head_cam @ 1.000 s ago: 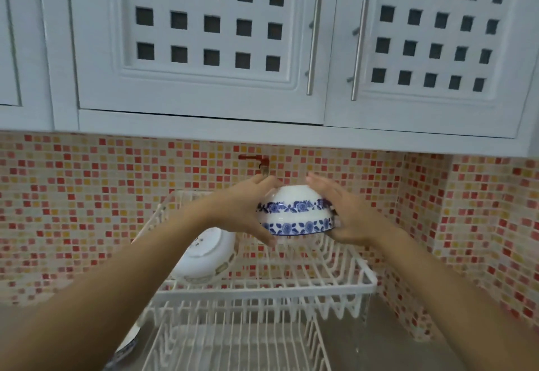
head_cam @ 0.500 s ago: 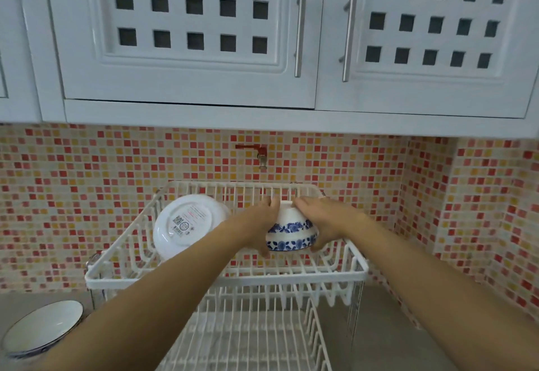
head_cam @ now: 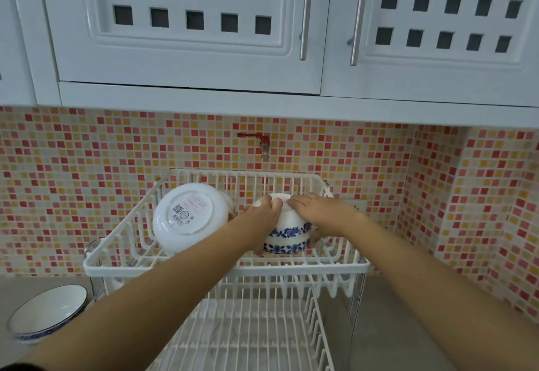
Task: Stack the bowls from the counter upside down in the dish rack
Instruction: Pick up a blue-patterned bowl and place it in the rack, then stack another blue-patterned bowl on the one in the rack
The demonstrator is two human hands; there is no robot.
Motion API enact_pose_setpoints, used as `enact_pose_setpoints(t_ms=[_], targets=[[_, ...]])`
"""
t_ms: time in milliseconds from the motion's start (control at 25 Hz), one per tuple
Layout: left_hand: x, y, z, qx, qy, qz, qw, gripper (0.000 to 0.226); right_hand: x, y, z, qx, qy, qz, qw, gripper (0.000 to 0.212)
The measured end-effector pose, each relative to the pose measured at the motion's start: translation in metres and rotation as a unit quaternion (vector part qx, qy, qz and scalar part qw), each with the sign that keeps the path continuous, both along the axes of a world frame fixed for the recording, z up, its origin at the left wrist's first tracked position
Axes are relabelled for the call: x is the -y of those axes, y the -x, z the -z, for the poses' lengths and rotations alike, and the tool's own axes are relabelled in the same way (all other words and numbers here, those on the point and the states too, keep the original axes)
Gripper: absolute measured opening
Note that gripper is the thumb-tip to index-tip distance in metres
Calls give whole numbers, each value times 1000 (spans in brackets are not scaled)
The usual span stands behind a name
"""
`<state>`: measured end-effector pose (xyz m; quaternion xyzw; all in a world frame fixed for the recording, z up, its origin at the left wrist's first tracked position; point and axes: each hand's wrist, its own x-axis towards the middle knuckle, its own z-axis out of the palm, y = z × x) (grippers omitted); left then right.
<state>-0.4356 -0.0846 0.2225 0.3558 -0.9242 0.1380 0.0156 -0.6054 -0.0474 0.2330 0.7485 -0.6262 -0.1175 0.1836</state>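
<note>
A white bowl with blue flower bands (head_cam: 287,235) sits upside down on the top tier of the white wire dish rack (head_cam: 221,267). My left hand (head_cam: 262,214) grips its left side and my right hand (head_cam: 316,210) covers its right side and base. To its left a larger plain white bowl (head_cam: 188,216) leans tilted in the rack, its labelled base facing me. Another blue-rimmed bowl (head_cam: 46,312) stands upright on the counter at the lower left.
The rack's lower tier (head_cam: 248,335) lies below and in front. A mosaic tile wall with a small tap (head_cam: 262,144) stands behind the rack. White cabinets (head_cam: 189,26) hang overhead. The grey counter (head_cam: 388,312) extends to the right.
Both hands have lowered the blue-patterned bowl from above the rack down onto the top tier. The view has tilted downward, bringing the counter bowl into sight.
</note>
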Motion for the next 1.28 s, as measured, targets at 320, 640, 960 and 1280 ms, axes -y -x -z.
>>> enact_pose_setpoints(t_ms=[320, 640, 960, 1280], targets=[[-7, -1, -13, -8, -96, -13, 995, 67, -16, -5, -9, 42, -23, 33, 998, 95], [-6, -60, -85, -196, -82, -25, 977, 47, -14, -61, -53, 192, 169, 7, 967, 55], [53, -223, -69, -276, -67, -203, 937, 50, 55, -214, -57, 213, 106, -80, 968, 61], [131, -374, -24, -240, -78, -330, 910, 54, 140, -386, -25, 210, 33, -84, 973, 62]])
